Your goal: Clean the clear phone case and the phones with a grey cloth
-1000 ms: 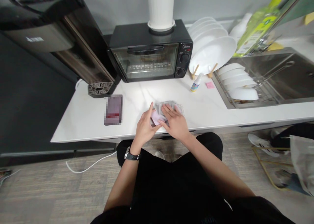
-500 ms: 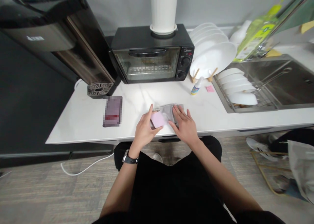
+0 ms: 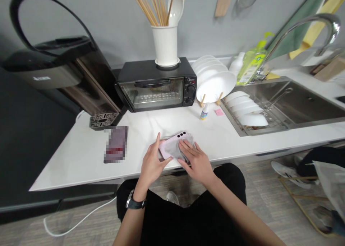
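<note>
A pale pink smartphone [image 3: 167, 149] lies back up near the counter's front edge, its three black camera lenses at the upper right end. My left hand [image 3: 153, 163] grips its left end, thumb at the near edge and forefinger by the far edge. A thin grey cloth [image 3: 191, 139] is bunched over and around the phone's right part. On this cloth my right hand [image 3: 196, 163] lies flat, fingers stretched out and pressing it against the phone's back. Something greyish also shows under the phone, mostly hidden.
Behind stand a toaster oven [image 3: 157, 91] and a drinks machine [image 3: 91, 80]. A blurred purple item [image 3: 117, 144] lies left. Rightward are a small spray bottle [image 3: 204, 111], pink sticky notes [image 3: 219, 112], racked plates [image 3: 215, 84] and a sink [image 3: 304, 95] holding bowls [image 3: 246, 109].
My right hand has slid the cloth toward the near side, baring the phone's camera lenses. My left hand keeps its hold. The view has tilted upward.
</note>
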{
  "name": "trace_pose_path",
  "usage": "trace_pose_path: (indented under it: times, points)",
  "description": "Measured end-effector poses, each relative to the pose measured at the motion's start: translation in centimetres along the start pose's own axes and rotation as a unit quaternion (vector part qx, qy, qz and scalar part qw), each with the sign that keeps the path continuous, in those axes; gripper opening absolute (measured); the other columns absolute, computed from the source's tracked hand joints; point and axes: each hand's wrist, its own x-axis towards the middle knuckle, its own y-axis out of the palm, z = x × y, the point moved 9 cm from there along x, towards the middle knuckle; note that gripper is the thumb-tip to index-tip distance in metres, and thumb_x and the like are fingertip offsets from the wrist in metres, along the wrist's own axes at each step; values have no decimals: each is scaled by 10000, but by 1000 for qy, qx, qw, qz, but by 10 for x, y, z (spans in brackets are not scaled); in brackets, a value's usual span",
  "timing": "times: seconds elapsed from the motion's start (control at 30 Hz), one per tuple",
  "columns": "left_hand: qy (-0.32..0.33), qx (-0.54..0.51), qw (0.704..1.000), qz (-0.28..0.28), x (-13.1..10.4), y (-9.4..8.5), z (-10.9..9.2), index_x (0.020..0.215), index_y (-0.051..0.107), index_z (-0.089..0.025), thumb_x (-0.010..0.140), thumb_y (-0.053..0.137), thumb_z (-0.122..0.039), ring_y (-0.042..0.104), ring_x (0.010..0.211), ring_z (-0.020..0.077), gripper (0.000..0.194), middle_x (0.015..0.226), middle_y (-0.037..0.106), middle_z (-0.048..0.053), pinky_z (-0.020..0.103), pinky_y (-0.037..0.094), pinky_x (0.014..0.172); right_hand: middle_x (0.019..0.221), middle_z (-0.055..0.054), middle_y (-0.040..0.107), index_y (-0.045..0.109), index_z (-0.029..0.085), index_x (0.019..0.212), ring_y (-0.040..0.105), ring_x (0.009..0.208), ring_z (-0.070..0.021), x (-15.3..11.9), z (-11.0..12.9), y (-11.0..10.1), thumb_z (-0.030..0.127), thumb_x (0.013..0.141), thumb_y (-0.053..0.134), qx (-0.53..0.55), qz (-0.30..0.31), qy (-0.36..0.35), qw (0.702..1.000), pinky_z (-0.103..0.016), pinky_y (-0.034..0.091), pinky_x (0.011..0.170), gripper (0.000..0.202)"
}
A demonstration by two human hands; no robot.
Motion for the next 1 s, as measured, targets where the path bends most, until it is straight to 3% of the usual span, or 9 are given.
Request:
trace_pose_path:
  times: [0.1,0.17,0.3,0.43,0.5,0.63,0.8,0.9,1.0]
  points:
    - [-10,-8,1000,1,1,1,0,1732,97,-358,884,808,-370,574,1395,302,1107,1489,644,79,500,452,1193,1626,-182,516,501,113,1599,474,1544,-362,16,-19,-4,450,1107,488,-36,-20,28,999,-645,413,1252,597]
    - [-7,-13,1000,-1,2,0,2,1732,101,-354,885,805,-375,573,1400,303,1101,1495,638,85,494,448,1193,1613,-198,527,538,88,1567,484,1537,-362,30,-14,3,464,1107,486,-36,-19,27,999,-623,405,1262,597]
    - [2,-3,1000,-4,0,0,10,1740,115,-293,913,714,-353,625,1336,308,1022,1455,644,122,485,497,1135,1588,-196,559,574,81,1531,514,1521,-316,43,28,26,478,1102,503,2,0,-15,1000,-559,379,1292,588]
    - [38,-5,999,7,-1,2,11,1745,68,-273,933,624,-317,599,1370,307,984,1518,611,133,490,483,1157,1569,-159,594,604,115,1504,531,1510,-263,26,64,38,524,1101,498,46,23,-76,996,-497,371,1306,584]
    - [31,3,999,8,-1,3,12,1744,58,-291,924,639,-295,593,1373,306,1005,1531,613,116,488,481,1159,1562,-131,607,608,153,1505,537,1505,-240,14,59,33,516,1109,486,55,21,-76,995,-482,378,1304,551]
    - [14,4,1000,3,2,3,8,1742,59,-291,875,732,-287,574,1398,320,1097,1528,620,106,507,454,1186,1568,-109,603,593,185,1530,532,1510,-251,2,15,8,447,1131,450,26,-6,-16,1000,-516,393,1295,498]
    - [-1,-1,1000,0,5,2,7,1738,69,-317,888,789,-430,573,1406,319,1119,1517,631,101,521,433,1204,1627,-185,516,536,115,1575,473,1547,-345,21,-25,-5,463,1110,490,-47,-39,46,997,-593,409,1267,583]
    - [-4,-4,1000,-6,5,2,10,1738,81,-317,876,799,-432,590,1396,321,1127,1513,638,104,515,456,1187,1639,-196,495,527,85,1575,442,1566,-352,39,-14,8,484,1108,484,-50,-35,35,998,-590,371,1290,616]
    - [3,-7,1000,-7,2,2,15,1741,105,-282,882,767,-385,613,1382,325,1089,1511,631,134,497,488,1159,1631,-174,516,522,97,1578,466,1557,-302,41,21,26,492,1119,455,-21,-7,-15,1000,-545,341,1315,609]
